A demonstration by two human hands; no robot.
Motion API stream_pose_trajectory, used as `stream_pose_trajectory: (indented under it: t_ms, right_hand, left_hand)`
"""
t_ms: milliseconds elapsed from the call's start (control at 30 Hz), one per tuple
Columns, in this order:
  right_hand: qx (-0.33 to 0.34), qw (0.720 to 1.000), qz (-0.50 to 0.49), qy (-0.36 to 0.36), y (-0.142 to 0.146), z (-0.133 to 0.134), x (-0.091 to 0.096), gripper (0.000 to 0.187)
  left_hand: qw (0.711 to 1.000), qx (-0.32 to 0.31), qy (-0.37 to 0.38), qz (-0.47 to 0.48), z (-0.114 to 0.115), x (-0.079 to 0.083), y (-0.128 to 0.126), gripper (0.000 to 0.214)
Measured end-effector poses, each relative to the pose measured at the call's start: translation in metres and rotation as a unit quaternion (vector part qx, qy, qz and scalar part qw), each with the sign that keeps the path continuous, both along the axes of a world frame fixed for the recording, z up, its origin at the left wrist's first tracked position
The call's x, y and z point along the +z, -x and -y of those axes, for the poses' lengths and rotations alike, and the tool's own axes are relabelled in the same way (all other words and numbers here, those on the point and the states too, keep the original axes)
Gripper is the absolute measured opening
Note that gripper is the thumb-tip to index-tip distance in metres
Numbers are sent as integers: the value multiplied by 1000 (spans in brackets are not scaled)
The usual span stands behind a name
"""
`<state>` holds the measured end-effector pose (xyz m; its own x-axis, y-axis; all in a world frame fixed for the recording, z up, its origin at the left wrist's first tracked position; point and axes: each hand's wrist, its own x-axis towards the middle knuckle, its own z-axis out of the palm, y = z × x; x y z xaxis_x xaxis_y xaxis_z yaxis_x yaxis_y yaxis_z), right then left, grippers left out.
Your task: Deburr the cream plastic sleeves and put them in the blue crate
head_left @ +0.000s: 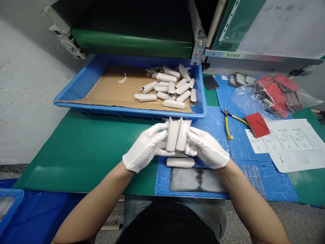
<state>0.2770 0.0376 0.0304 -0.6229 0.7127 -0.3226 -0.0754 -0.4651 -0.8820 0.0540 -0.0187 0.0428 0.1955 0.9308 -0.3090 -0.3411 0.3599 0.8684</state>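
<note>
In the head view, two off-white moulded plastic shells (173, 134) are held upright and side by side just above the worktop (76, 162), their long curved bodies touching, and the work in hand is seen as the close handling of this pair. They are gripped between the white-gloved left hand (144, 147) and the white-gloved right hand (207, 147). The gloved left fingers (159, 130) are closed against one side of the pair, and the gloved right fingers (195, 135) are curled against the other, so neither hand is open. A further shell (180, 163) lies flat on a blue corrugated plastic sheet (266, 179) just below the hands, and another is partly hidden behind them. The shells look smooth and matt, with scooped, open ends. Many more lie heaped in a blue plastic tray (129, 110), on a cardboard liner (109, 89), just beyond the hands. To the right are yellow-handled side cutters (228, 122), a red pad (257, 124), printed papers (291, 144) and a clear plastic bag (254, 98) of red and dark pieces.
</note>
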Motion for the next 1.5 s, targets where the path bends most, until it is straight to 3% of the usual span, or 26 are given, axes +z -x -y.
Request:
stream_pose_trajectory:
  t_ms: [233,500,733,800,933,1000,1100,1167,1267,1367,1433,1500]
  right_hand:
    - [9,1000,-10,5,-2,0,1,34]
    - [-8,999,26,-47,-3,-1,1,46]
    - [12,998,47,-38,-1,1,5,62]
    - [9,997,60,-48,-1,0,4,59]
    - [-26,984,104,-144,2,-1,0,49]
    - [-40,956,167,-237,6,2,0,45]
    - [-54,891,259,-368,11,6,0,33]
    - [-70,873,255,-410,12,7,2,28]
    - [-112,886,214,-397,3,1,4,22]
    - [-119,911,151,-364,-26,1,6,26]
    - [-89,915,144,-367,-56,13,7,29]
    - [-44,897,213,-385,-87,35,9,26]
  left_hand:
    - [1000,-7,21,-8,1,3,-1,56]
    - [999,-7,-12,-35,1,-2,1,70]
    - [995,-7,-21,-94,3,4,-2,71]
    - [992,2,-38,-117,2,4,-3,70]
    - [988,0,-85,-127,2,1,-5,66]
    - [982,-10,-122,-147,2,-3,-7,63]
    - [957,-2,-188,-223,2,-12,-12,61]
    - [935,11,-222,-278,2,-18,-16,63]
    - [887,39,-270,-373,3,-22,-22,64]
    - [836,40,-290,-464,16,-17,-24,60]
    - [800,7,-277,-533,33,-11,-23,59]
    - [737,-71,-270,-616,54,-4,-23,56]
